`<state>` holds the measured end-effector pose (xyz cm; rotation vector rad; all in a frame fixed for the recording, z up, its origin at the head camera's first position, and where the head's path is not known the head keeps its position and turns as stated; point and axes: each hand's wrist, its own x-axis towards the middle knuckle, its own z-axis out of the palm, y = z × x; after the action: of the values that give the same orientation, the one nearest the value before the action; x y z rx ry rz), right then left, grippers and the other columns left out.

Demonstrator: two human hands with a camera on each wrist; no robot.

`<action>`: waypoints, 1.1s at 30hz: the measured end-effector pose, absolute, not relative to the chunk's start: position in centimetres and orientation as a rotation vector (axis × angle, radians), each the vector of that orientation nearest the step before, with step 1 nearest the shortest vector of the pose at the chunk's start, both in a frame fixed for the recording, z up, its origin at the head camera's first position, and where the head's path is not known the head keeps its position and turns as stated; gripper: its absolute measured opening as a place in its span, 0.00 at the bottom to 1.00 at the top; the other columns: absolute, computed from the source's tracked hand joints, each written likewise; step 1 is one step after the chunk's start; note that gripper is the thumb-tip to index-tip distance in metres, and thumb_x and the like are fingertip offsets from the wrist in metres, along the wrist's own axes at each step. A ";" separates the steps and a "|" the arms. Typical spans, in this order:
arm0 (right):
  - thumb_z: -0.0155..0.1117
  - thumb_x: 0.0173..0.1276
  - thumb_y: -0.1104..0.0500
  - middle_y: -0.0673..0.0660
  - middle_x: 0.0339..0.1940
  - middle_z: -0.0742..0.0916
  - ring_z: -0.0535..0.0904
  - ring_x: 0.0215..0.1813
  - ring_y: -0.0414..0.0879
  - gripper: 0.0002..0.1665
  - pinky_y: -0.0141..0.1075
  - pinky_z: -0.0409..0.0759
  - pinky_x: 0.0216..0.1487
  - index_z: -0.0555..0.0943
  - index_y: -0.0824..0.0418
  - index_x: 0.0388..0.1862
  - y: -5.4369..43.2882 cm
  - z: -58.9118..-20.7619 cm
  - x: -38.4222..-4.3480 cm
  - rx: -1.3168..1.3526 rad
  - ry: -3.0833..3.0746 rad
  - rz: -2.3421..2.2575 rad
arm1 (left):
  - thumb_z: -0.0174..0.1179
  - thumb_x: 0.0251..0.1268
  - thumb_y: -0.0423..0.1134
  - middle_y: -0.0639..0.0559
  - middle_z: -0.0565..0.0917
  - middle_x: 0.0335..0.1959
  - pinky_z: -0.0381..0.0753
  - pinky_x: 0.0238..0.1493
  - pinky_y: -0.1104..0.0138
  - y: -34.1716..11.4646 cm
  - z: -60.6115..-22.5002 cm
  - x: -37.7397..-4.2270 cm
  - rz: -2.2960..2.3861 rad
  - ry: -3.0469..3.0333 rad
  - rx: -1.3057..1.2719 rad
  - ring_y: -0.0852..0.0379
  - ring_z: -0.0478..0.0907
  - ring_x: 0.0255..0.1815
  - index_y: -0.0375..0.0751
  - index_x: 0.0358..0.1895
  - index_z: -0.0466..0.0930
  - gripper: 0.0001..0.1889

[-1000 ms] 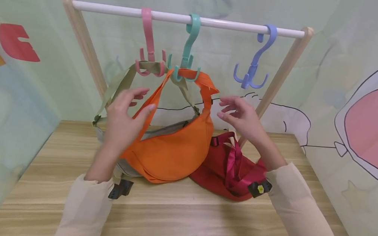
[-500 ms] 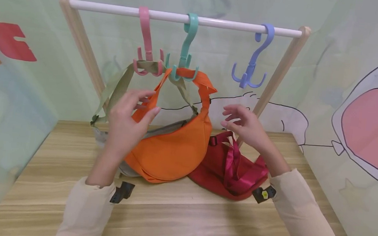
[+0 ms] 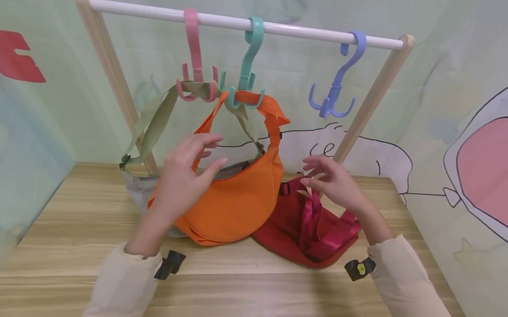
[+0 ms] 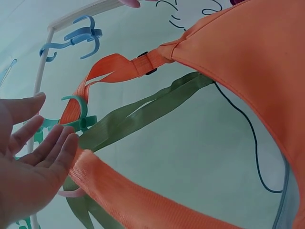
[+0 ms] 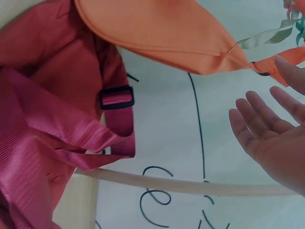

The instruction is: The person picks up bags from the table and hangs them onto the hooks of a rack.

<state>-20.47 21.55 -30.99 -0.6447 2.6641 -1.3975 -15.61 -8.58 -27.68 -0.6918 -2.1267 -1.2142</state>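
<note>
Head view: the left hand (image 3: 186, 175) is in front of the left side of the orange crescent-shaped fabric bag (image 3: 232, 202), thumb apart from loosely bent fingers, gripping nothing. The right hand (image 3: 331, 183) sits right of that bag, over the upper part of the dark-red fabric bag (image 3: 286, 224), fingers half-bent, also holding nothing. The orange bag's strap loops over the green plastic multi-prong hook (image 3: 249, 67) on the white round bar (image 3: 301, 31). Behind it, the grey fabric bag (image 3: 135, 186) has its olive strap (image 3: 159, 120) on the pink plastic hook (image 3: 193, 47). The blue plastic hook (image 3: 335, 85) is farther right on the bar. Dark-red bag lies on the wood-grain bench (image 3: 241, 298).

Left wrist view: left hand's fingers extended, thumb separate, beside the green hook and overlapping the orange strap (image 4: 138, 191); can't tell if touching.

Right wrist view: right hand's palm shows, fingers slightly curved, near the orange strap end. Dark-red bag, with magenta webbing (image 5: 43, 119) and black plastic buckle (image 5: 116, 98), is well apart from the fingers.
</note>
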 end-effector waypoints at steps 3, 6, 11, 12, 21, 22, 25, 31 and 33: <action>0.63 0.61 0.64 0.63 0.49 0.79 0.76 0.49 0.54 0.26 0.41 0.78 0.43 0.69 0.66 0.58 22.0 -31.5 -20.3 -0.605 2.664 -1.374 | 0.64 0.54 0.30 0.43 0.77 0.45 0.75 0.48 0.61 -8.4 -28.1 -15.5 -1.203 -2.186 -0.683 0.50 0.74 0.47 0.33 0.52 0.75 0.20; 0.63 0.62 0.64 0.64 0.50 0.79 0.76 0.49 0.54 0.27 0.43 0.77 0.45 0.68 0.66 0.59 22.6 -32.0 -20.2 -0.590 2.668 -1.354 | 0.64 0.55 0.32 0.44 0.76 0.47 0.74 0.49 0.59 -8.2 -28.6 -15.4 -1.190 -2.256 -0.668 0.50 0.74 0.48 0.36 0.54 0.73 0.22; 0.64 0.59 0.65 0.65 0.50 0.78 0.76 0.48 0.55 0.27 0.46 0.75 0.48 0.69 0.68 0.57 23.5 -32.9 -20.0 -0.599 2.655 -1.328 | 0.65 0.54 0.32 0.44 0.76 0.49 0.74 0.48 0.57 -8.0 -29.5 -15.5 -1.174 -2.301 -0.675 0.48 0.75 0.48 0.37 0.55 0.73 0.22; 0.65 0.59 0.64 0.65 0.49 0.79 0.76 0.48 0.55 0.27 0.46 0.75 0.49 0.70 0.68 0.57 23.6 -33.1 -20.0 -0.605 2.650 -1.319 | 0.65 0.54 0.32 0.44 0.76 0.49 0.74 0.48 0.57 -8.0 -29.7 -15.6 -1.172 -2.304 -0.676 0.47 0.75 0.47 0.37 0.55 0.73 0.23; 0.65 0.58 0.65 0.61 0.46 0.80 0.73 0.49 0.56 0.23 0.47 0.74 0.50 0.73 0.69 0.52 25.4 -35.2 -19.6 -0.689 2.594 -1.258 | 0.66 0.53 0.34 0.44 0.74 0.53 0.71 0.51 0.56 -7.5 -31.3 -15.9 -1.156 -2.377 -0.711 0.48 0.71 0.52 0.36 0.56 0.72 0.25; 0.65 0.58 0.65 0.61 0.46 0.79 0.73 0.50 0.56 0.23 0.48 0.73 0.50 0.73 0.69 0.52 25.5 -35.5 -19.5 -0.686 2.587 -1.258 | 0.65 0.53 0.34 0.44 0.74 0.53 0.70 0.51 0.56 -7.5 -31.5 -15.9 -1.156 -2.388 -0.716 0.48 0.71 0.52 0.37 0.56 0.72 0.25; 0.66 0.58 0.63 0.61 0.48 0.79 0.71 0.53 0.57 0.22 0.52 0.71 0.53 0.74 0.68 0.51 26.1 -36.0 -19.2 -0.663 2.593 -1.236 | 0.66 0.53 0.34 0.45 0.74 0.54 0.69 0.54 0.56 -7.3 -32.1 -15.9 -1.160 -2.425 -0.727 0.49 0.70 0.55 0.38 0.56 0.72 0.25; 0.67 0.58 0.60 0.62 0.50 0.79 0.69 0.57 0.59 0.24 0.55 0.67 0.55 0.74 0.66 0.52 27.2 -37.2 -18.4 -0.625 2.598 -1.192 | 0.64 0.55 0.35 0.44 0.73 0.55 0.68 0.55 0.55 -7.1 -33.1 -16.0 -1.157 -2.499 -0.767 0.48 0.69 0.56 0.38 0.57 0.71 0.25; 0.67 0.57 0.60 0.64 0.50 0.79 0.69 0.57 0.60 0.24 0.55 0.67 0.55 0.74 0.66 0.52 27.5 -37.7 -18.1 -0.612 2.580 -1.199 | 0.64 0.55 0.35 0.45 0.72 0.55 0.69 0.55 0.55 -7.1 -33.4 -16.0 -1.160 -2.518 -0.779 0.49 0.69 0.56 0.39 0.58 0.71 0.25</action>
<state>-18.14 27.51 -37.71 -0.6119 2.5801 -1.1993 -16.02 -7.09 -33.42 -0.7787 -2.5185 -1.1598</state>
